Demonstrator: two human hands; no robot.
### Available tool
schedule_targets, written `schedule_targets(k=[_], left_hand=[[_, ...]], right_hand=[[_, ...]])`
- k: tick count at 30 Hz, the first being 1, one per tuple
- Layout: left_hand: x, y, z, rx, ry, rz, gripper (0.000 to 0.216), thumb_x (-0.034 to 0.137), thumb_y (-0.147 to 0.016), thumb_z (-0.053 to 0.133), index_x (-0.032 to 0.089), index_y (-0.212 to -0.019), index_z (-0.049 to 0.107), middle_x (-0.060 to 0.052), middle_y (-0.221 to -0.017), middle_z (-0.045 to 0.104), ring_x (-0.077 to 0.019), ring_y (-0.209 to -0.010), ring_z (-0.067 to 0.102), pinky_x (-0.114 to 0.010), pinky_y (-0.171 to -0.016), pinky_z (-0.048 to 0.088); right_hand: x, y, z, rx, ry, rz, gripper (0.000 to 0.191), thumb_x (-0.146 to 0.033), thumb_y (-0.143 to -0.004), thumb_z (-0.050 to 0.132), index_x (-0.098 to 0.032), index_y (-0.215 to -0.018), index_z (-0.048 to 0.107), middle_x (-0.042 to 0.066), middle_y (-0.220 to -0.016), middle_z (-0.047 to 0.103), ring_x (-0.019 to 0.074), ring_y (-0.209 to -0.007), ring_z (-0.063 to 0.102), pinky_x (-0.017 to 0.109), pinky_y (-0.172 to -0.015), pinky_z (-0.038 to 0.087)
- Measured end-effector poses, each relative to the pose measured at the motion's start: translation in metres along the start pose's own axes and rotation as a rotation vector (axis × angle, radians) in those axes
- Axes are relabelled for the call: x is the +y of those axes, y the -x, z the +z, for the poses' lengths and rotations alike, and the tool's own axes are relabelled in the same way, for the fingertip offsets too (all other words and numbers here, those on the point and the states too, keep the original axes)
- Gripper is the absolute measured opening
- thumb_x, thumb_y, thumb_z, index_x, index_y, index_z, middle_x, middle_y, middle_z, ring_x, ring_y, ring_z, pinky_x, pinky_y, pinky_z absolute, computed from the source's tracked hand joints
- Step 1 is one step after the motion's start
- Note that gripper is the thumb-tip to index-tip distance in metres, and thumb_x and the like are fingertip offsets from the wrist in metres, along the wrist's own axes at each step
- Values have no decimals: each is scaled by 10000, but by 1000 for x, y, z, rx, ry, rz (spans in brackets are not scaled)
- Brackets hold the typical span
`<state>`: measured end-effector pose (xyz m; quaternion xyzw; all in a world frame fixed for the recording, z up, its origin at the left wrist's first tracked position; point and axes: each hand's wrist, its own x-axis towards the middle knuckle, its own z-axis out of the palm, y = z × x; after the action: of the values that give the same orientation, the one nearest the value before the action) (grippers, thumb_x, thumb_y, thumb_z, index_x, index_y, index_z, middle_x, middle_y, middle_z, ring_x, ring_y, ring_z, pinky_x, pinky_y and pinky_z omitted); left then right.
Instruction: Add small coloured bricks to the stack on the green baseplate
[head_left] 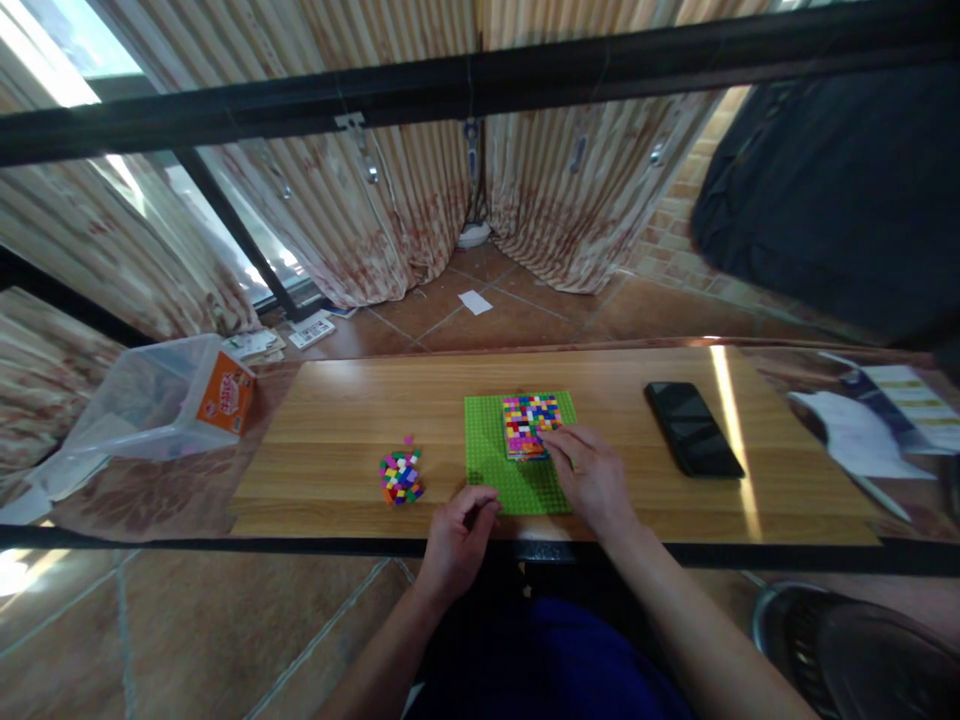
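A green studded baseplate [487,430] lies on the wooden board, with a block built of many small coloured toy bricks [525,418] standing on its upper part. My right hand [592,475] reaches over the plate's right side. Its thumb and fingertips are pinched together at the lower right edge of the brick block; any brick between them is hidden. My left hand [459,530] rests at the plate's lower left corner, fingers curled and thumb against the forefinger. What it holds, if anything, cannot be made out. Left of the plate lies a loose pile of small coloured bricks [400,477].
A black phone [694,430] lies on the right of the wooden board [322,400]. A clear plastic bin [150,400] with an orange label stands left of it. Papers [862,430] lie at the right, and a dark bar runs along the near edge.
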<state>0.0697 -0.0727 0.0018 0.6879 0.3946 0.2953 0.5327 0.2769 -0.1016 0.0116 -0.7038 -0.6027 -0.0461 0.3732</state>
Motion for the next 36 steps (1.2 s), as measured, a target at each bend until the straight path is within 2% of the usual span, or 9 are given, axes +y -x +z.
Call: schedule_targets(k=[7, 11, 15, 20, 30, 36], left_hand=[[-1, 1, 0, -6, -64, -2, 168, 319, -889, 546, 198, -935, 653, -15, -804, 665, -140, -701, 636, -237, -649, 494], [-1, 2, 0, -20, -46, 3, 169, 320, -891, 543, 198, -937, 651, -13, -787, 660, -136, -688, 637, -231, -642, 496], [-1, 1, 0, -19, -18, 1, 170, 319, -887, 545, 199, -935, 656, -18, -796, 662, -139, -688, 636, -232, -638, 499], [-2, 2, 1, -11, -16, 5, 168, 310, -884, 548, 205, -949, 662, -23, -804, 667, -146, -701, 635, -238, -639, 500], [-2, 1, 2, -8, -3, 8, 159, 287, -880, 549, 193, -940, 662, -18, -768, 650, -137, -667, 621, -232, -614, 492], [7, 10, -2, 90, 7, 40, 168, 282, -882, 542, 181, -929, 667, -34, -802, 674, -143, -702, 623, -242, -652, 497]], right_hand=[[-2, 1, -6, 56, -19, -26, 190, -247, -912, 522, -198, -934, 705, 57, -894, 702, 179, -826, 636, 311, -772, 511], [-1, 7, -12, 101, 6, 0, 241, -193, -910, 471, -217, -1011, 689, 62, -947, 686, 188, -861, 623, 326, -785, 507], [-1, 14, -9, 67, 79, -27, 353, -129, -876, 437, -238, -1120, 668, 81, -1014, 648, 215, -909, 581, 365, -802, 497], [-2, 18, -1, 30, 160, -49, 439, -71, -823, 443, -259, -1151, 666, 95, -1066, 605, 236, -922, 526, 390, -798, 485], [2, 22, 4, 38, 186, -65, 447, -45, -831, 411, -245, -1139, 667, 97, -1034, 582, 220, -899, 504, 371, -785, 471], [10, 20, 4, 54, 136, -94, 416, -80, -824, 420, -241, -1101, 685, 98, -995, 596, 228, -893, 533, 388, -777, 473]])
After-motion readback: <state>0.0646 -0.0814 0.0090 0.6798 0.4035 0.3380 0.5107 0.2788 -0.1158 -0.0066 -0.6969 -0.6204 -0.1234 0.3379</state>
